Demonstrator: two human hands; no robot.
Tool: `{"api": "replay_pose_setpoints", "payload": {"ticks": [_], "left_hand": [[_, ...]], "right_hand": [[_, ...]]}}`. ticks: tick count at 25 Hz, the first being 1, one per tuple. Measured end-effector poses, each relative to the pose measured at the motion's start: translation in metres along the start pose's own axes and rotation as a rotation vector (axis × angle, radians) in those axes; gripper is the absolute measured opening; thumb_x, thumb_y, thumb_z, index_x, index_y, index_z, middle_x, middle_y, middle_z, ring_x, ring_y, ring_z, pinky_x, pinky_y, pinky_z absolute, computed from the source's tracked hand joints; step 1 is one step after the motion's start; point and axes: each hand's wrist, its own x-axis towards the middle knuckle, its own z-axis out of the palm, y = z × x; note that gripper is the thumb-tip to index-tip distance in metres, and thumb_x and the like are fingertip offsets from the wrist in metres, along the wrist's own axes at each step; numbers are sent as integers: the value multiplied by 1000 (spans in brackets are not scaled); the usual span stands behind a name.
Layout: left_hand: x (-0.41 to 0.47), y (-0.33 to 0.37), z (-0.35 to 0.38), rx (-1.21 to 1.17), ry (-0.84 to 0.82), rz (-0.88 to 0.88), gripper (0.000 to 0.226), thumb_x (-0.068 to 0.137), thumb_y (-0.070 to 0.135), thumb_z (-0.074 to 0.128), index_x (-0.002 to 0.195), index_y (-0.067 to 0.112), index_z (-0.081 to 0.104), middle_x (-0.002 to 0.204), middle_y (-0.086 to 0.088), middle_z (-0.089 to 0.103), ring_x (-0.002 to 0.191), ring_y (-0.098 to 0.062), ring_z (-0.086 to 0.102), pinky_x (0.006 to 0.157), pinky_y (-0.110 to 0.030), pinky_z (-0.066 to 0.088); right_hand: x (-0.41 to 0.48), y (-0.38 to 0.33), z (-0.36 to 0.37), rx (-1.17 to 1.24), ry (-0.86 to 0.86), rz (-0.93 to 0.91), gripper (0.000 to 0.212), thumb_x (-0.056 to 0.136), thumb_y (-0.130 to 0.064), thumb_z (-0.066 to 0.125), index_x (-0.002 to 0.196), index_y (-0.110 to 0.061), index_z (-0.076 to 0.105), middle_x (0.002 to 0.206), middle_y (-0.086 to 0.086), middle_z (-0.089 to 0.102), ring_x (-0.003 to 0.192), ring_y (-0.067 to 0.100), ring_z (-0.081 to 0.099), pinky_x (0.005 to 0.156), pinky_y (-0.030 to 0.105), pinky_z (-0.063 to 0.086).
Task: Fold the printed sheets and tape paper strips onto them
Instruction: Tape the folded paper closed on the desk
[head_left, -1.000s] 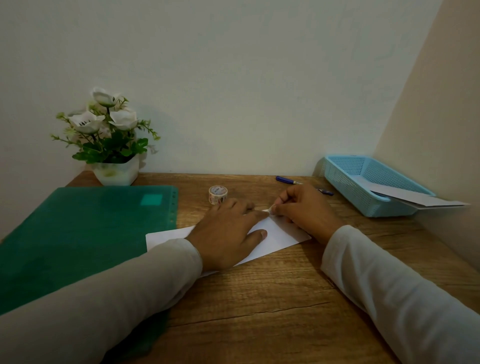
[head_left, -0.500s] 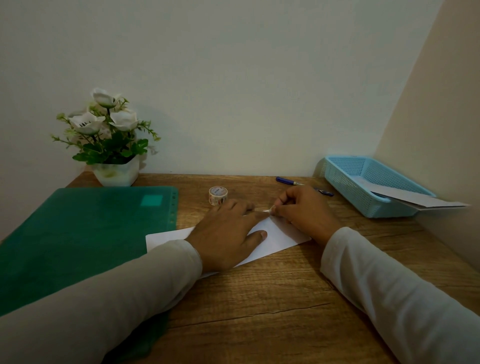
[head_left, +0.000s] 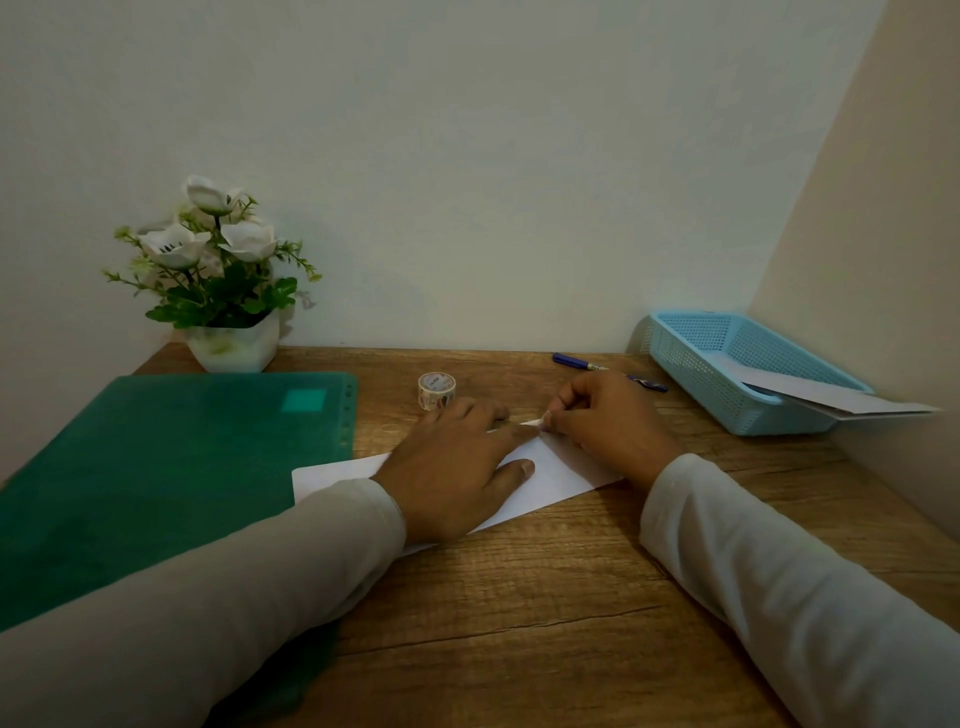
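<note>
Wood-grain brown covered the desk (head_left: 519, 623), which sat in a corner between a pale back wall and a beige right-hand wall. A white sheet of paper (head_left: 561, 467) lay flat near the middle of the desk, its left end touching or just overlapping a green plastic folder (head_left: 171, 467) that filled the left side. The left hand (head_left: 457, 467), in a long pale sleeve, pressed palm down on the sheet with its fingers spread, holding nothing. The right hand (head_left: 608, 421) was at the sheet's far edge, its thumb and forefinger pinched together on a small pale strip (head_left: 535, 422); whether this was tape or paper could not be told. The left forefinger's tip reached to that same spot, touching or just beside the strip.

A small roll of patterned tape (head_left: 437, 391) stood just beyond the left hand, towards the back edge. A blue pen (head_left: 582, 362) lay behind the right hand, partly hidden by it. In the back right corner sat a light blue mesh basket (head_left: 691, 358), with white folded paper (head_left: 841, 400) sticking out over its near rim. In the back left corner stood a white pot of white flowers (head_left: 218, 270) with green leaves, against the wall.
</note>
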Motion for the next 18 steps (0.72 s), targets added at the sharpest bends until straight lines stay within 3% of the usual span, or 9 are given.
{"api": "replay_pose_setpoints", "payload": {"ticks": [4, 9, 14, 18], "left_hand": [[0, 1, -2, 37, -9, 2, 55, 104, 57, 26, 155, 38, 28, 160, 4, 32, 145, -18, 27, 118, -43, 28], [0, 2, -2, 59, -8, 3, 55, 104, 57, 25, 155, 38, 29, 159, 3, 33, 144, -20, 29, 117, -44, 30], [-1, 0, 1, 59, 21, 11, 55, 104, 57, 25, 155, 37, 30, 158, 4, 34, 143, -20, 29, 116, -44, 30], [-1, 1, 1, 54, 8, -11, 60, 104, 57, 26, 157, 29, 29, 161, 4, 31, 145, -18, 26, 118, -43, 27]], "right_hand": [[1, -1, 0, -99, -13, -3, 7, 89, -26, 77, 85, -24, 72, 86, -11, 69, 88, 5, 64, 66, 22, 44], [1, 1, -5, -152, 42, 27, 22, 86, -34, 81, 89, -28, 60, 87, -9, 63, 82, 5, 58, 62, 25, 41], [-13, 8, -1, -270, 41, -287, 9, 96, -20, 67, 98, -28, 68, 98, -11, 66, 91, 7, 60, 69, 16, 42], [-19, 11, -1, -400, 6, -436, 22, 100, -13, 58, 113, -25, 72, 115, -7, 67, 104, 12, 61, 91, 31, 53]]}}
